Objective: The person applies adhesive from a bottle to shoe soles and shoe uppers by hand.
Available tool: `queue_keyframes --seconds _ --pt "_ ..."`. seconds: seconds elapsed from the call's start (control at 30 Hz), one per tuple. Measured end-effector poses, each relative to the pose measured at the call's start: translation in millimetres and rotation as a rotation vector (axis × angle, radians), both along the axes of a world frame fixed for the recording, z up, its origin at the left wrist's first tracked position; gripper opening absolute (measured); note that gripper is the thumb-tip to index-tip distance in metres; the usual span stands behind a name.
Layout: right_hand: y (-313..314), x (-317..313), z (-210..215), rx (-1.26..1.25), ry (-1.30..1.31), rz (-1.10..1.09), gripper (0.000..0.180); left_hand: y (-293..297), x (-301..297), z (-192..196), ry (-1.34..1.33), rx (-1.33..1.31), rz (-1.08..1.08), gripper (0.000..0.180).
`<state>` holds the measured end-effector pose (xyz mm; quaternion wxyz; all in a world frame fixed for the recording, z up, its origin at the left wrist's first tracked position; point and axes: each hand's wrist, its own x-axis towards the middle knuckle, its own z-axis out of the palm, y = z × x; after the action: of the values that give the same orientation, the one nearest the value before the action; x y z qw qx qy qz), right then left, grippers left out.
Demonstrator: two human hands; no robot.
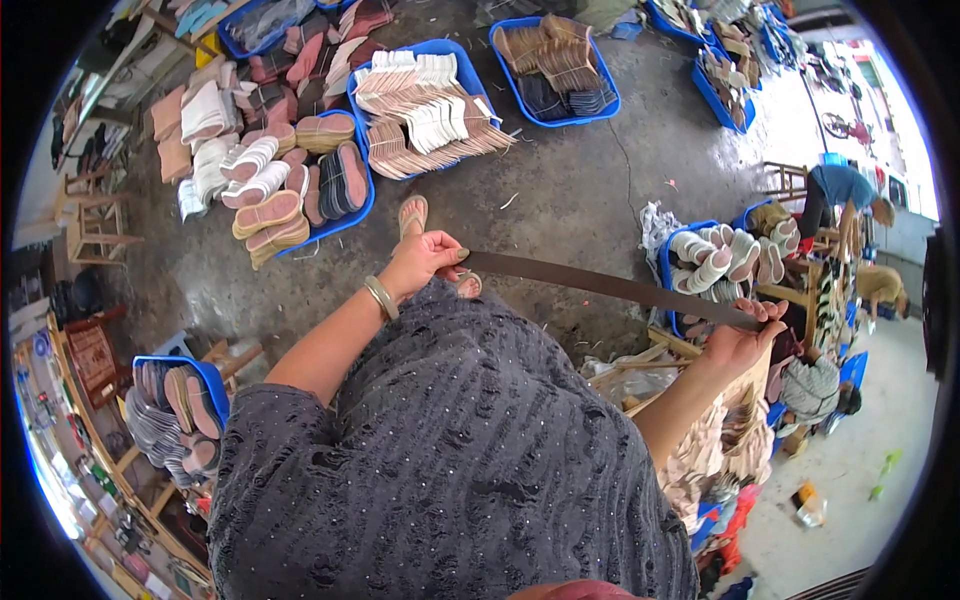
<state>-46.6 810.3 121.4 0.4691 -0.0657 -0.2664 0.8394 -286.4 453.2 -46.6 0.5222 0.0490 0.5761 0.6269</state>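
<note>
Dk. brown strip [600,283], long, flat, narrow & slightly bowed, ends gripped in fingers [447,243] of L. hand [425,262] & R. hand [738,342].

Brown strip [590,280]: its L end's hidden in my L hand [430,262], R end partly covered by my R hand [742,336]. My grey dress [470,450] hides the back of my R foot [469,286]. Reddish thing [590,592], btm edge, cut off, can't ID. Blue-shirted co-worker [843,187], far R: hands too small to tell.
</note>
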Motion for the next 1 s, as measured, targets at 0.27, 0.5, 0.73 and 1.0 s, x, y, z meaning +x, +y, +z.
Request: queue_keyframes --seconds 0.27,0.5,0.73,1.0 --pt "-1.6 -145.8 -32.1 0.007 -0.226 0.174 0.033 -17.8 -58.5 -53.7 -0.228 -0.06 0.249 0.014" --pt "-32.9 -301.9 -78.7 -0.037 -0.367 0.284 0.031 -64.2 -144.0 -84.8 -0.294 -0.199 0.369 0.015" --pt "-73.4 -404.2 -122.0 -0.141 -0.569 0.288 0.033 -88.7 -224.5 -104.6 -0.369 -0.237 0.415 0.012" --pt "-96.8 -473.9 -136.9 -0.172 -0.711 0.336 0.032 -107.0 -253.8 -127.8 -0.401 -0.302 0.44 0.009"
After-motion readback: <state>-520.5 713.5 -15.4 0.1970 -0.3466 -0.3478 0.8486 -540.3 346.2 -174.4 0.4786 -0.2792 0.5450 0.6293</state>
